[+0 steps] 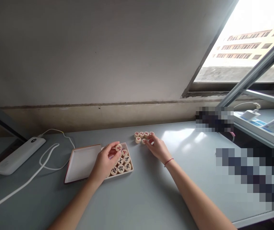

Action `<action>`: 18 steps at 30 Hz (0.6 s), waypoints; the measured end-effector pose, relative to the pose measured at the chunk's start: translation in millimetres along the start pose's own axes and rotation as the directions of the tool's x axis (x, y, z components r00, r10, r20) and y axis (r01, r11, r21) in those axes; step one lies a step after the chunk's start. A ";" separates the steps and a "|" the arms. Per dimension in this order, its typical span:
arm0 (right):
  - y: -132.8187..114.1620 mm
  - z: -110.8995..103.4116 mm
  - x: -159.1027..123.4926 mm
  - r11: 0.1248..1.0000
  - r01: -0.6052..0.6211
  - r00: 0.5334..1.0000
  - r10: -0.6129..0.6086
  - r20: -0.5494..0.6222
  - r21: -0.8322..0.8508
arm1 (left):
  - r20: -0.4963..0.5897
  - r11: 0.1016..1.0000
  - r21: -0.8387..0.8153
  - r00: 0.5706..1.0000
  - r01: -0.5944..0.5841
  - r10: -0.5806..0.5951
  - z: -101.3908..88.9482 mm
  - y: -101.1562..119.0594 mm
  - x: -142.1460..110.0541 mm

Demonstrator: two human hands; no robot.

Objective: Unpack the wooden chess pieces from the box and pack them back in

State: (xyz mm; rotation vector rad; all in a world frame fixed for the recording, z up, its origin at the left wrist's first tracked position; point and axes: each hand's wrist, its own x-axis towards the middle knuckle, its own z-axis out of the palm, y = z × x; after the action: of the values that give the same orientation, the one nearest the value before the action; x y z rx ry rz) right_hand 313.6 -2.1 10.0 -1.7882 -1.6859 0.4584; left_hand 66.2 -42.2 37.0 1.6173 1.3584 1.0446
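My left hand (pixel 105 162) hovers over a small box (pixel 130 169) of round wooden chess pieces, its fingers pinched on one red-marked piece (pixel 119 147). Several more pieces with black and red characters (pixel 122 163) lie in the box. The box's open lid (pixel 81 162) rests just left of it. My right hand (pixel 156 147) lies on the grey table (pixel 137 198) with its fingertips touching a small cluster of chess pieces (pixel 142 136) set out in rows; its fingers are curled around one of them.
A white power bank (pixel 19 155) with a looping white cable (pixel 48 156) sits at the left. A power strip and boxes (pixel 261 123) stand at the right under the window. A wall runs behind the table.
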 end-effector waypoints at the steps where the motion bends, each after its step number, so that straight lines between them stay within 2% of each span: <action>1: -6.4 -1.4 -3.1 1.000 0.009 1.000 -0.010 -0.029 -0.021 | 0.010 0.999 0.039 1.000 -0.021 0.021 0.6 1.4 -1.2; 3: -24.1 -4.6 -12.4 0.998 0.057 0.998 -0.056 -0.032 0.027 | 0.032 0.985 0.139 0.995 -0.099 0.096 2.2 4.6 -4.1; 5: -45.9 -6.9 -24.8 0.969 0.124 0.982 -0.150 0.111 0.215 | 0.061 0.954 0.225 0.981 -0.195 0.186 4.1 7.4 -7.3; 6: -56.6 -7.5 -31.2 0.935 0.152 0.954 -0.223 0.201 0.320 | 0.080 0.939 0.250 0.971 -0.238 0.225 5.2 8.2 -8.8; 8: -73.3 -7.9 -41.3 0.874 0.113 0.904 -0.288 0.317 0.473 | 0.122 0.916 0.267 0.954 -0.298 0.275 7.0 8.5 -11.2; 10: -78.5 -9.1 -43.9 0.833 0.052 0.874 -0.304 0.378 0.551 | 0.149 0.907 0.273 0.945 -0.322 0.291 8.2 7.7 -12.5; 11: -75.9 -10.5 -41.6 0.823 0.032 0.877 -0.295 0.379 0.567 | 0.155 0.904 0.279 0.945 -0.323 0.289 8.4 7.5 -12.7; 13: -60.8 -14.8 -30.8 0.831 0.023 0.917 -0.239 0.320 0.556 | 0.149 0.907 0.295 0.952 -0.301 0.268 8.2 7.8 -12.5; 15: -37.8 -19.4 -15.9 0.877 0.005 0.977 -0.107 0.185 0.481 | 0.142 0.911 0.303 0.958 -0.281 0.248 7.6 9.2 -12.1; 18: -5.8 -21.0 1.9 0.922 -0.082 0.995 0.057 0.076 0.379 | 0.139 0.910 0.300 0.957 -0.287 0.256 6.8 10.5 -11.5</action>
State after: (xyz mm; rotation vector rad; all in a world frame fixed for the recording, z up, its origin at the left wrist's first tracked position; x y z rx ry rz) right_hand 322.9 -4.6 29.7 -1.5601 -1.4554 0.8232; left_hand 75.2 -55.4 42.9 2.1180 1.3101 0.9213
